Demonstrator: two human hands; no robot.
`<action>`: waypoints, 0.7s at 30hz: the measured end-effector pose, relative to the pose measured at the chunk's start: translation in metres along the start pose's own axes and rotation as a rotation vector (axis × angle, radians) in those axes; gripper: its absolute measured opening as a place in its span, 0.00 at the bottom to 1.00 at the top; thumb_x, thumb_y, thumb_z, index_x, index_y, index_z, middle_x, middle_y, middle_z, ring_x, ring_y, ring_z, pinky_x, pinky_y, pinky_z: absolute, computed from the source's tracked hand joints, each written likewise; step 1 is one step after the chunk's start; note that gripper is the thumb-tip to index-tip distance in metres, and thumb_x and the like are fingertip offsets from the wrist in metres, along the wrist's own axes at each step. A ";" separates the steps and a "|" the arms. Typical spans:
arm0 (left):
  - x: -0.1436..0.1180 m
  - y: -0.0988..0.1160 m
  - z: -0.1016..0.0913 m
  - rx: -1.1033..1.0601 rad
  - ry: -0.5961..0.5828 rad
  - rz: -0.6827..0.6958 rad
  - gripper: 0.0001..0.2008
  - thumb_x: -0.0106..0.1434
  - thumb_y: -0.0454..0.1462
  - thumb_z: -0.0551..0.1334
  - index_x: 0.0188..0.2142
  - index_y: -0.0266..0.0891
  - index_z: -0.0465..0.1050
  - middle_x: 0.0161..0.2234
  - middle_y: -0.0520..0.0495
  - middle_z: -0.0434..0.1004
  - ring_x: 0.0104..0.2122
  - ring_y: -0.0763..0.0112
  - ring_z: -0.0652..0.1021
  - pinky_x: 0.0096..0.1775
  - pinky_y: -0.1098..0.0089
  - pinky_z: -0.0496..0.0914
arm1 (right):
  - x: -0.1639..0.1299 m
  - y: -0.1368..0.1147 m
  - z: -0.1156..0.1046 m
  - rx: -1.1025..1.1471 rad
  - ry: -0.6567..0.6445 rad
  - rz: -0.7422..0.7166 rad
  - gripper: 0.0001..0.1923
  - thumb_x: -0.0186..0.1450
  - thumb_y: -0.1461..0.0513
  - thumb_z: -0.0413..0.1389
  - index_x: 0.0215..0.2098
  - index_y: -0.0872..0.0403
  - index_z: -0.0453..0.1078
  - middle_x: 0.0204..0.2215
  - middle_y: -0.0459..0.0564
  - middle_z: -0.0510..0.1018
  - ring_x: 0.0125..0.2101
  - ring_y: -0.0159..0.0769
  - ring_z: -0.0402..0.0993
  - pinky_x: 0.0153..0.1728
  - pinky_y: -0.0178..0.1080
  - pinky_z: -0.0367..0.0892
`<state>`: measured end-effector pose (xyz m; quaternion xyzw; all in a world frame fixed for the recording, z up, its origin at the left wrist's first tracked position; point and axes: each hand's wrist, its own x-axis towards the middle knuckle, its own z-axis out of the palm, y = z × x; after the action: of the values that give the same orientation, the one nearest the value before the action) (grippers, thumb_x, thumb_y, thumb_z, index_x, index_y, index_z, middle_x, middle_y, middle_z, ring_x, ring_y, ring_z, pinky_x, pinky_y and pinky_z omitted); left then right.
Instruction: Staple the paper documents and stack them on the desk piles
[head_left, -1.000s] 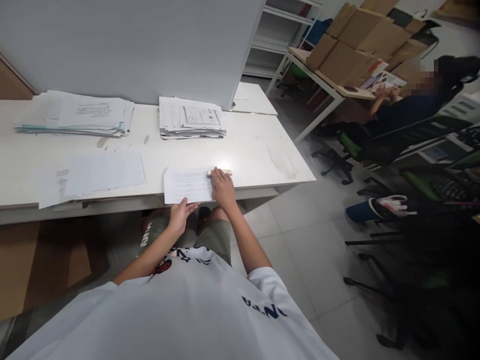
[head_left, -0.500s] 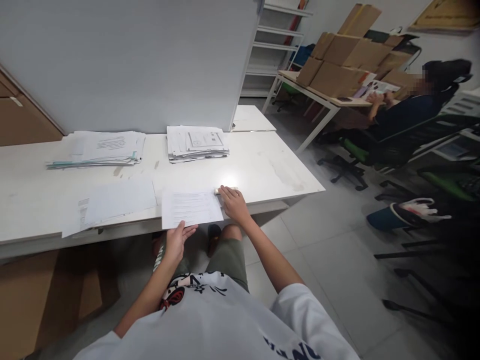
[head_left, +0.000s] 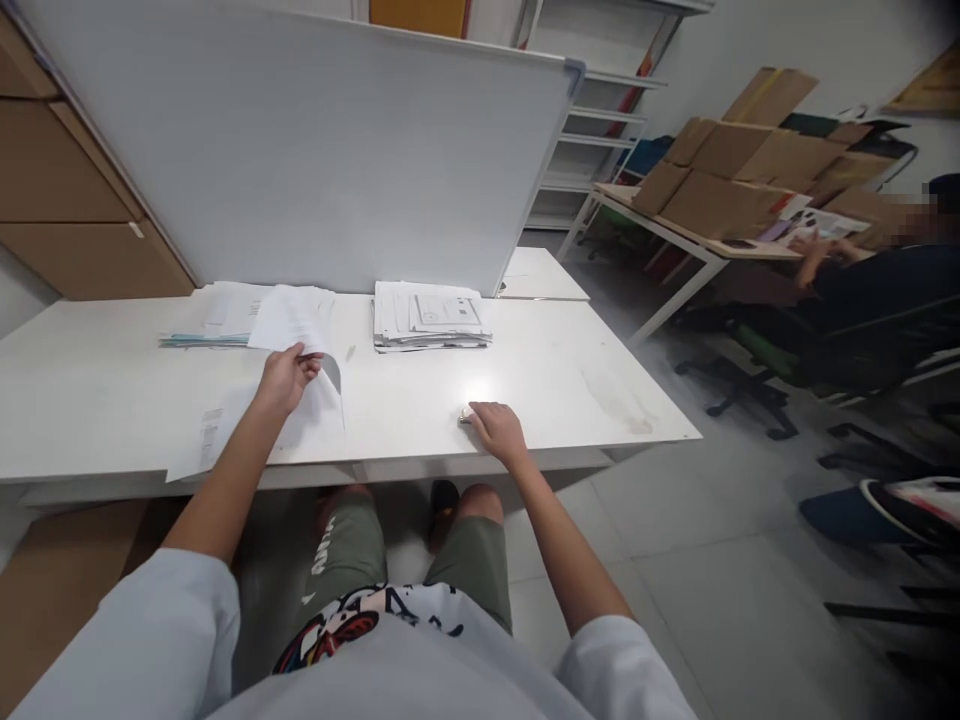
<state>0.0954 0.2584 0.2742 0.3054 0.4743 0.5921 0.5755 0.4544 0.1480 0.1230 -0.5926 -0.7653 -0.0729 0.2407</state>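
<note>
My left hand [head_left: 283, 378] pinches a white printed sheet [head_left: 296, 320] and holds it lifted above the white desk [head_left: 540, 385], over a few loose sheets [head_left: 225, 440] lying near the front edge. My right hand [head_left: 497, 430] rests flat on the desk near its front edge, covering a small pale object [head_left: 466, 415] that peeks out at the fingertips; what it is cannot be made out. A paper stack [head_left: 431, 318] lies behind the right hand, and a second stack [head_left: 214, 320] sits further left.
A grey partition panel [head_left: 315, 150] stands along the back of the desk. To the right, another person sits on a chair at a table [head_left: 675, 235] piled with cardboard boxes [head_left: 742, 160]. Office chairs [head_left: 885, 480] crowd the tiled floor on the right.
My left hand picked the sheet up from the desk's front edge and carried it left and up. My right hand stayed on the small object. The camera tilted up and left.
</note>
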 end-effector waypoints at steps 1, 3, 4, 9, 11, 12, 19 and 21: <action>0.010 0.001 0.020 -0.002 -0.036 0.006 0.09 0.70 0.30 0.55 0.31 0.37 0.65 0.21 0.48 0.74 0.17 0.77 0.68 0.20 0.76 0.61 | 0.000 0.000 0.000 -0.005 0.002 0.001 0.21 0.75 0.56 0.42 0.51 0.58 0.72 0.44 0.57 0.81 0.42 0.44 0.73 0.44 0.42 0.61; 0.030 -0.006 0.067 -0.009 -0.096 -0.002 0.06 0.69 0.32 0.59 0.33 0.37 0.65 0.21 0.50 0.73 0.16 0.78 0.67 0.19 0.77 0.59 | 0.002 -0.001 -0.002 -0.015 -0.008 0.008 0.21 0.75 0.56 0.42 0.50 0.58 0.72 0.41 0.57 0.81 0.41 0.43 0.73 0.42 0.42 0.61; 0.040 -0.013 0.093 -0.015 -0.122 -0.020 0.06 0.68 0.34 0.60 0.34 0.37 0.65 0.21 0.50 0.73 0.16 0.79 0.66 0.19 0.77 0.58 | 0.003 -0.001 -0.003 -0.020 -0.018 0.015 0.21 0.75 0.56 0.42 0.50 0.57 0.72 0.40 0.57 0.80 0.40 0.43 0.73 0.42 0.42 0.60; 0.081 -0.070 0.202 -0.056 -0.162 -0.224 0.04 0.70 0.30 0.55 0.37 0.34 0.66 0.21 0.52 0.69 0.17 0.81 0.68 0.20 0.80 0.59 | 0.009 0.000 -0.009 -0.035 -0.054 0.069 0.19 0.75 0.55 0.42 0.48 0.55 0.72 0.40 0.56 0.80 0.40 0.43 0.71 0.41 0.42 0.59; 0.091 -0.092 0.226 -0.057 -0.154 -0.287 0.05 0.70 0.30 0.54 0.37 0.32 0.67 0.23 0.51 0.69 0.19 0.81 0.69 0.22 0.81 0.61 | 0.010 0.000 -0.009 -0.040 -0.049 0.096 0.19 0.75 0.55 0.42 0.48 0.55 0.72 0.40 0.56 0.80 0.40 0.43 0.71 0.41 0.41 0.58; 0.095 -0.102 0.234 -0.054 -0.148 -0.311 0.05 0.71 0.31 0.55 0.37 0.32 0.67 0.24 0.51 0.69 0.20 0.81 0.70 0.22 0.81 0.63 | 0.010 0.001 -0.009 -0.040 -0.046 0.106 0.19 0.75 0.55 0.43 0.48 0.55 0.72 0.40 0.56 0.80 0.41 0.43 0.71 0.41 0.41 0.58; 0.104 -0.126 0.241 0.076 -0.102 -0.355 0.09 0.72 0.38 0.57 0.40 0.32 0.68 0.28 0.53 0.69 0.23 0.80 0.71 0.27 0.76 0.69 | 0.015 0.000 -0.008 -0.046 -0.045 0.124 0.17 0.75 0.55 0.44 0.47 0.54 0.72 0.40 0.54 0.79 0.41 0.42 0.71 0.41 0.41 0.58; 0.103 -0.124 0.237 0.118 -0.079 -0.311 0.08 0.73 0.36 0.53 0.41 0.30 0.66 0.26 0.56 0.66 0.24 0.82 0.71 0.32 0.76 0.70 | 0.015 0.001 -0.009 -0.049 -0.042 0.121 0.18 0.75 0.55 0.44 0.47 0.54 0.72 0.40 0.54 0.80 0.40 0.42 0.71 0.40 0.40 0.58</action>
<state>0.3439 0.3943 0.2279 0.2848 0.5267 0.4544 0.6595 0.4548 0.1579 0.1373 -0.6448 -0.7310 -0.0644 0.2139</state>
